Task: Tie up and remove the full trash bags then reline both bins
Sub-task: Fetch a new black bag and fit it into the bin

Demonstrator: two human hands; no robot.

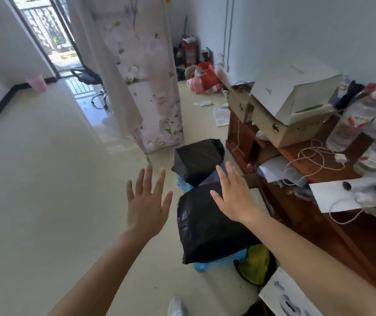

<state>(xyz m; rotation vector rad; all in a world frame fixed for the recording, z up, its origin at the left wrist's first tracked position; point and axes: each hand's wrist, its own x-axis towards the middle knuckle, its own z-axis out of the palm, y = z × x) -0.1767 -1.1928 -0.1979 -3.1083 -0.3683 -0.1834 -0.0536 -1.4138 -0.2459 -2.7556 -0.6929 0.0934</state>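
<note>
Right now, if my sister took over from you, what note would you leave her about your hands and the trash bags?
Left hand: open, fingers spread, holding nothing, beside the bags.
Right hand: open, empty, over the near black bag.
The far black bag stands just behind it, both on the floor beside the wooden desk; a blue bin shows under the near one.
Done: nothing visible, no knot seen on either bag.
Left: tie both, lift them out, reline both bins.
</note>
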